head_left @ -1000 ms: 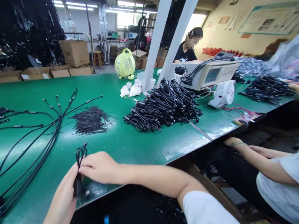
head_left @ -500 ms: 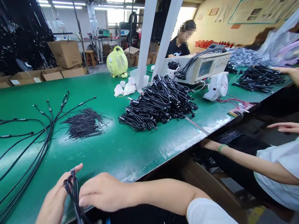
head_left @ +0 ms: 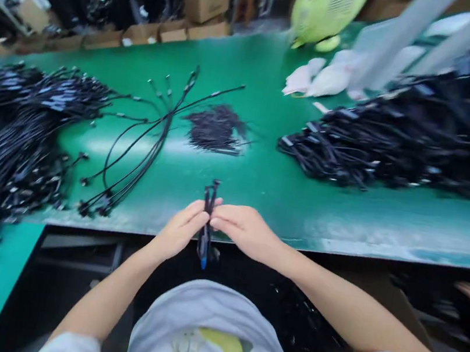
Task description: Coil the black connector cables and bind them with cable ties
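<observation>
Your left hand (head_left: 180, 229) and right hand (head_left: 247, 231) partly hide the cable bundle (head_left: 204, 242) by the near edge of the bench (head_left: 251, 187). Toward its right end, the blurred cable heap (head_left: 400, 136) is cut off.

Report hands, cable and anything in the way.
Both hands, left and right, on folded black cable at the table's near edge. Loose cables lie left; nothing between hands and cable.

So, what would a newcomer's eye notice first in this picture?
Probably the left heap and right heap of black cables, both large on the green table. The lime fan at its far edge also stands out by colour. At the near edge, the left hand and right hand hold a small cable bundle.
</observation>
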